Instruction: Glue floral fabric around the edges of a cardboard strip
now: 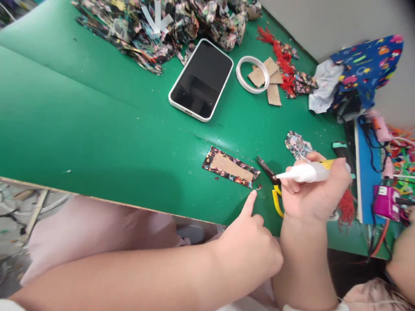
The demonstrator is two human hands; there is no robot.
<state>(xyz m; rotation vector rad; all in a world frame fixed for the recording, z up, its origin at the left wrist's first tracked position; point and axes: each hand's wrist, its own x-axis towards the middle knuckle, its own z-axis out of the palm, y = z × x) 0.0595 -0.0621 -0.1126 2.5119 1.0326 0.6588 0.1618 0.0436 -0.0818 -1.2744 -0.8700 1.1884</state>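
My right hand (313,192) is wrapped round a white glue tube (308,172) with a yellow label, its nozzle pointing left. My left hand (251,246) is curled with the index finger stretched out, its tip beside a tiny dark scrap (258,187) on the green table (81,116). Just above lies a brown card strip bordered with floral fabric (231,166). Yellow-handled scissors (271,181) lie between the strip and my right hand, partly hidden under it.
A phone (201,78) in a white case lies screen up at centre. A white tape roll (252,74) sits on brown card pieces (271,82). Floral fabric is heaped at the back (168,21), red tassels (282,60) and blue fabric (366,65) at right.
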